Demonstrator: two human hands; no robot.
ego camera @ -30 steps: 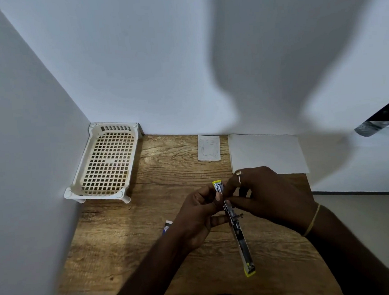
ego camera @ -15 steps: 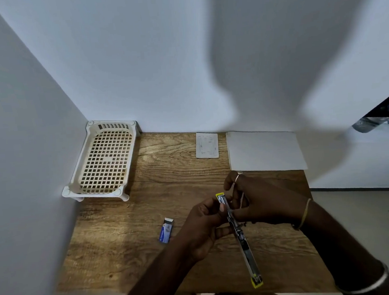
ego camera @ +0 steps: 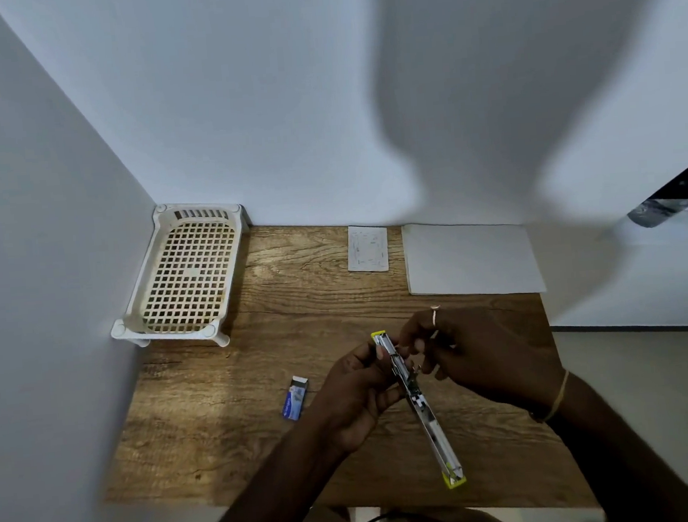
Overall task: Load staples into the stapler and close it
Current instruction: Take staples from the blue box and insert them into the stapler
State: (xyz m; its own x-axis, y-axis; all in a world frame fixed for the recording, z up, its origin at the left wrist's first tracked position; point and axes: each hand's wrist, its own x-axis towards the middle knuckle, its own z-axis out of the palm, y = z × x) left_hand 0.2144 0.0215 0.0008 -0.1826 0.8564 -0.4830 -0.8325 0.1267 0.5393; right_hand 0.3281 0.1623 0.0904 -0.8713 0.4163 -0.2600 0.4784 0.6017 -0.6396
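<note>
Your left hand is curled around the upper half of the opened silver metal stapler with yellow end caps, thumb pressed against its left edge near the far yellow tip and the other fingers wrapped behind it. The stapler is swung out flat into one long strip, held clear above the table and running from that far tip down and to the right to its near yellow tip, which hangs free close to the table's front edge. Your right hand sits just right of the stapler's upper half, fingers bent and pinched together at the channel beside a small lever that sticks out from the hinge; whether a strip of staples is between those fingertips cannot be told, as they are too small and shadowed. A thin ring shows on one raised finger and a yellow band on that wrist. On the wood-grain table, just left of your left hand, lies a small blue and white staple box with its end flap open, apart from the hand. Further off, a cream plastic lattice tray on short legs stands in the far left corner against both walls. A small white card and a larger white paper sheet lie side by side along the back wall.
</note>
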